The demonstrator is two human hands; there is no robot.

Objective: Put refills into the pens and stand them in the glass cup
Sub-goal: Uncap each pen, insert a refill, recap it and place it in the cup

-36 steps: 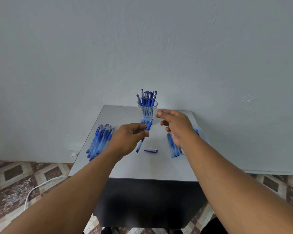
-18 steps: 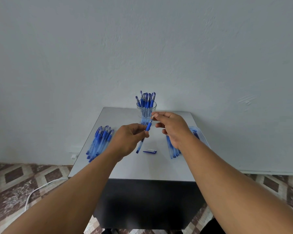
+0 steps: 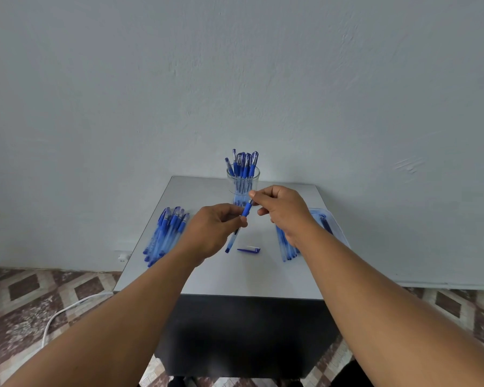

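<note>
My left hand [image 3: 211, 231] grips a blue pen [image 3: 246, 211] by its barrel, held tilted over the middle of the grey table [image 3: 207, 277]. My right hand [image 3: 282, 209] pinches the pen's upper tip between thumb and forefinger. A loose blue cap [image 3: 248, 249] lies on the table just below the pen. Behind the hands, the glass cup [image 3: 243, 181] holds several upright blue pens. Several capped pens [image 3: 165, 236] lie in a pile at the table's left. Thin blue refills [image 3: 287, 248] lie at the right, partly hidden by my right wrist.
A clear plastic tray [image 3: 334, 226] sits at the table's right edge. The table stands against a grey wall. A white cable [image 3: 65, 310] runs across the patterned floor at the left, near a wall socket [image 3: 122, 256].
My right hand has closed in from just above the pen tip and now pinches it. The left hand and pen have stayed nearly in place.
</note>
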